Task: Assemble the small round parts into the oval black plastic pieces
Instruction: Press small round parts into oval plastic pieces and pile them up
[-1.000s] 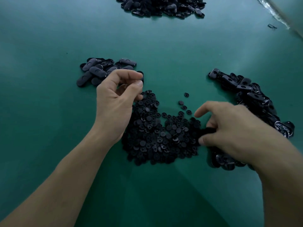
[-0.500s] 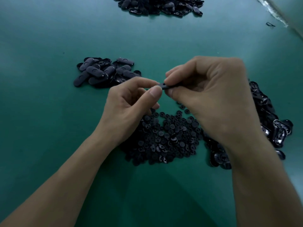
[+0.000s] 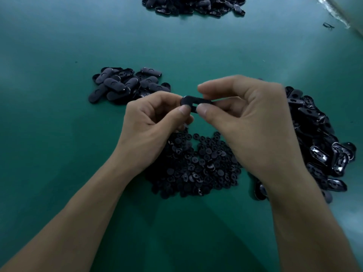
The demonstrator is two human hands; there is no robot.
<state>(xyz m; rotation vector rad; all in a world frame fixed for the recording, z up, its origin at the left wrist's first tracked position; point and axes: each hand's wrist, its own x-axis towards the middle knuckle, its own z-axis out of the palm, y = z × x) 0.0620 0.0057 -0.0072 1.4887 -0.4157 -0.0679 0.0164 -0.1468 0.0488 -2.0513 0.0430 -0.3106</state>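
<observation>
One oval black plastic piece (image 3: 193,101) is held up above the table between both hands. My left hand (image 3: 155,124) pinches its left end with thumb and curled fingers. My right hand (image 3: 249,122) pinches its right end between thumb and forefinger. Whether a small round part sits in it is hidden by the fingers. Beneath the hands lies a heap of small round black parts (image 3: 196,167). A pile of oval pieces (image 3: 322,146) lies to the right, partly behind my right hand.
A smaller pile of oval pieces (image 3: 125,85) lies at the left behind my left hand. Another dark heap of pieces (image 3: 196,5) sits at the far edge of the green table (image 3: 49,134). A stray small piece (image 3: 328,25) lies far right.
My right hand rose from the right pile with an oval piece and met my left hand. Both hands now hold the piece a little lower and turned flatter.
</observation>
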